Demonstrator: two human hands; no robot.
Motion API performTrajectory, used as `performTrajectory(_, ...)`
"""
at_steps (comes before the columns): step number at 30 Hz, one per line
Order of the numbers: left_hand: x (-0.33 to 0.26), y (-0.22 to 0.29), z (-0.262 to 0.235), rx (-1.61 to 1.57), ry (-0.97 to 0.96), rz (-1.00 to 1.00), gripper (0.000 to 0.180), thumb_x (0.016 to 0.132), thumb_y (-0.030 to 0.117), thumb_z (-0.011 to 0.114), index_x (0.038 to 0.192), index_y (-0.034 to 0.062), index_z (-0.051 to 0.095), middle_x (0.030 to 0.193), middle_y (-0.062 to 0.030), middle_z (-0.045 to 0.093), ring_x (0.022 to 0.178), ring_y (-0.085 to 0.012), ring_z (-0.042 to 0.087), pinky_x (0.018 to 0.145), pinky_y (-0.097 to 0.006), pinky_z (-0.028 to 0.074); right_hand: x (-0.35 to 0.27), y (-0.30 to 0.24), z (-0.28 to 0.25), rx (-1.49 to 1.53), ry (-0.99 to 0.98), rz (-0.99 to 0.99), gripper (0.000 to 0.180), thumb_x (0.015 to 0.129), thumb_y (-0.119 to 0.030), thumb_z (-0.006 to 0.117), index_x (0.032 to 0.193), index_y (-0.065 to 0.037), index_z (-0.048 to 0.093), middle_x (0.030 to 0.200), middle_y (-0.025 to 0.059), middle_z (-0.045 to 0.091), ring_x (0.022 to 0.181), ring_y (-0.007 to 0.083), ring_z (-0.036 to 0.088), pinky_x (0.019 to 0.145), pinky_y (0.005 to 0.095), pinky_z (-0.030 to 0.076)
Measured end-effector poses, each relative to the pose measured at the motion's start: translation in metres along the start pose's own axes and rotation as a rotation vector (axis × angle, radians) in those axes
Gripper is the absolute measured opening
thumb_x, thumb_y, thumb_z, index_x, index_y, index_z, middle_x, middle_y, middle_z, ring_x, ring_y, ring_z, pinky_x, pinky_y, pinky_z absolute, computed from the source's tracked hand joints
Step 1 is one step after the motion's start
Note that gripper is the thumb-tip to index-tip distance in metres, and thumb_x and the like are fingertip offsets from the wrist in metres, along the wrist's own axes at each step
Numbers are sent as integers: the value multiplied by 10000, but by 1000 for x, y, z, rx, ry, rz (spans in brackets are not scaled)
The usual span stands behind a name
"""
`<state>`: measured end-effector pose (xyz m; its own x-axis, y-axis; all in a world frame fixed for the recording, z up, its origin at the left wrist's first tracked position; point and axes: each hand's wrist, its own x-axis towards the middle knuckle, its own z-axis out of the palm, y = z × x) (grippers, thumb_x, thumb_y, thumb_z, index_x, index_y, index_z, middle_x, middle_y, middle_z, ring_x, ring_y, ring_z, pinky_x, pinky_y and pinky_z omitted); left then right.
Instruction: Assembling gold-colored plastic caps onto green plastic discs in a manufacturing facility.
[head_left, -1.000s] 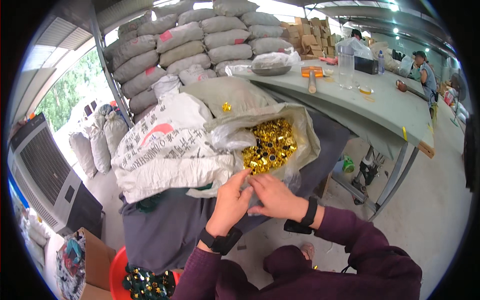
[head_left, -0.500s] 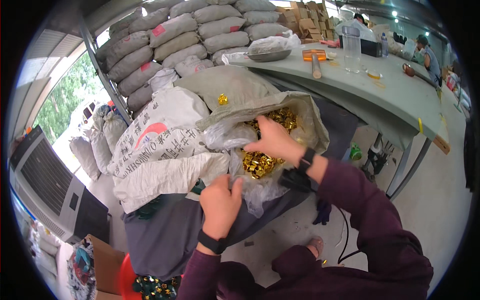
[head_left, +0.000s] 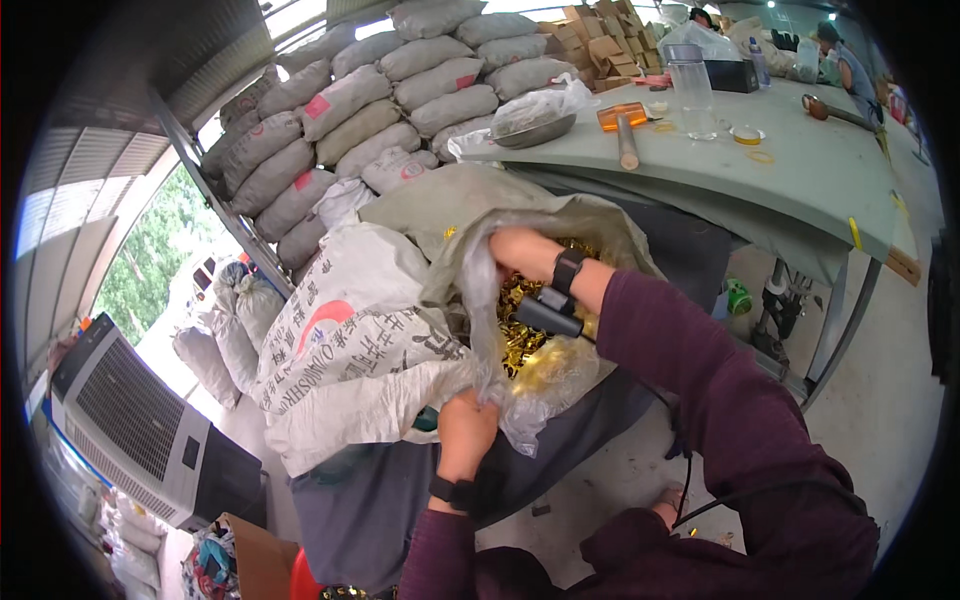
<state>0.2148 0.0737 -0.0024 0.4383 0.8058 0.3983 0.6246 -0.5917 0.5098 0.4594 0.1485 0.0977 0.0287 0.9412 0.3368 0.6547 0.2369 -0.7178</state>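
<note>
A woven sack (head_left: 600, 215) lies with its mouth open toward me, lined with clear plastic. Inside it is a heap of shiny gold pieces (head_left: 520, 335). My right hand (head_left: 512, 250) reaches into the mouth, at the left side of the heap; its fingers are hidden by the liner and sack. At the near edge, my left hand (head_left: 467, 435) is closed, pinching the clear plastic liner (head_left: 488, 375) where it meets a white printed sack (head_left: 340, 345). That white sack lies to the left, with dark green stuff showing under its edge.
A grey-green table (head_left: 780, 170) at right bears a mallet (head_left: 626, 140), a clear bottle (head_left: 690, 95) and a dish. Stacked sacks (head_left: 430, 60) stand behind. At left are an air cooler (head_left: 150, 420) and a cardboard box (head_left: 262, 560). Far right, a person sits.
My right hand has gone from above the gold pieces deeper into the sack's left side. My left hand has moved up to the edge and closed on the liner. The view has shifted slightly.
</note>
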Motion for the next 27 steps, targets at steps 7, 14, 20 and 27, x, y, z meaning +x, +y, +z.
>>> performTrajectory(7,-11,-2,-21,-776,43,-369,138,826,72,507,796,-6,618,623,-38,555,489,-116,487,445,-251,381,30,21,-74,-883,328,-510,241,633,-36,600,871,-27,641,927,205,635,914,382,586,768,396,480)
performTrajectory(14,-40,46,-64,-132,397,90,296,735,39,616,1022,-24,579,805,-133,588,665,-235,595,581,-307,471,27,-46,-5,859,-34,-16,203,830,-133,598,1031,-117,618,938,2,648,804,125,605,683,301,477)
performTrajectory(20,28,88,-34,-182,570,399,650,712,75,690,1268,-78,387,1187,-263,490,1097,-392,488,927,-409,395,6,-78,-5,788,-21,64,168,835,-157,602,996,-123,638,921,13,662,815,146,622,691,305,488)
performTrajectory(27,82,42,-13,-309,450,56,833,720,247,736,1362,-9,273,1186,-287,535,1060,-395,557,895,-443,431,-4,-66,16,-427,263,-808,123,667,-84,694,748,-2,651,759,213,619,717,354,611,641,387,500)
